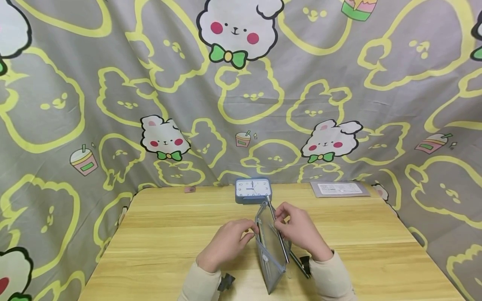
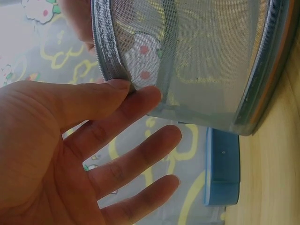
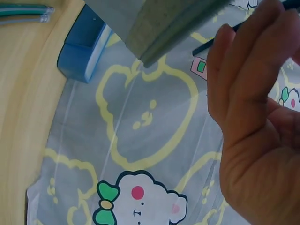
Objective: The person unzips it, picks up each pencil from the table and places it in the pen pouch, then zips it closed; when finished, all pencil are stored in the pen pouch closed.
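Between both hands stands a grey mesh zip pouch [image 1: 274,274], upright on the table with its zipped mouth spread. My left hand [image 1: 230,241] pinches the zip edge [image 2: 107,47] between thumb and forefinger, its other fingers extended. Through the mesh, long thin items [image 2: 255,70] show along the pouch's bottom. My right hand [image 1: 299,228] holds a dark slim stick, like a pen or pencil [image 1: 282,246], slanting over the pouch's right side. In the right wrist view, part of that dark stick [image 3: 211,44] sticks out past the fingers; the grip itself is partly hidden.
A blue clock [image 1: 253,189] stands just behind the pouch. Farther right at the back lies a grey packet with a white label [image 1: 339,189]. A small pinkish piece [image 1: 190,190] sits at the back left. Slim pens [image 1: 301,263] lie beside the right wrist. A patterned curtain [image 1: 241,100] hangs behind.
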The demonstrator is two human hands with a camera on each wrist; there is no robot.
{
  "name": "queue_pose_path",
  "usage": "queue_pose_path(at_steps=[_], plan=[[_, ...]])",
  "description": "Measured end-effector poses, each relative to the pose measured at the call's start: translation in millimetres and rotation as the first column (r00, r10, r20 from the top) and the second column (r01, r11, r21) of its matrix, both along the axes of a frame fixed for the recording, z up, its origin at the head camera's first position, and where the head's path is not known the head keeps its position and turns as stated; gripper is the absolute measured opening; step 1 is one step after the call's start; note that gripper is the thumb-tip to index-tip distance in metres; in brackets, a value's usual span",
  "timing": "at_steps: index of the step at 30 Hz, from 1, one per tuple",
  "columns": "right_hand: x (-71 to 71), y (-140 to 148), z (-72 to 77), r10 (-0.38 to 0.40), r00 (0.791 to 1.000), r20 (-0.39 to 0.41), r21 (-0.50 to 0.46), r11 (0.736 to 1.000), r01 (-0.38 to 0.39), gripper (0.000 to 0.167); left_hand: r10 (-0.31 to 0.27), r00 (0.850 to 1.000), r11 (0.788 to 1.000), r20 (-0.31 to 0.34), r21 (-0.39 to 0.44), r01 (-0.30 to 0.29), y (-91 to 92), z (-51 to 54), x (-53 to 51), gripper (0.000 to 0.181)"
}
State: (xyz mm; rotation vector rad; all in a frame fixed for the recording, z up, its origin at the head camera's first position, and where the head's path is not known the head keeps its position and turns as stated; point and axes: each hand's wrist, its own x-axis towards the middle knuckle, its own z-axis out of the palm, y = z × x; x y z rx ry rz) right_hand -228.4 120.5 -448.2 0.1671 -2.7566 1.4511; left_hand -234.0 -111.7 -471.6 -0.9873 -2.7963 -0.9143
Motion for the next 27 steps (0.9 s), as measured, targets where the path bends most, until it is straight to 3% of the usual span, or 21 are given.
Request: queue_pose_path(at_steps=[7, 27], plan=[[-1.3, -3.4, -5.7, 0.075, 0.997, 0.009, 0.03, 0.997, -0.075, 0.015, -0.003, 1.0, 1.0, -0.007, -0.005, 0.003, 0.4, 1.4, -0.2, 0.011], [-2.3, -6.1, -10.2, 0.115, 0.993, 0.022, 0.063, 0.991, -0.117, 0.017, -0.003, 1.0, 1.0, -0.007, 0.012, 0.003, 0.1, 1.9, 0.6, 0.013]])
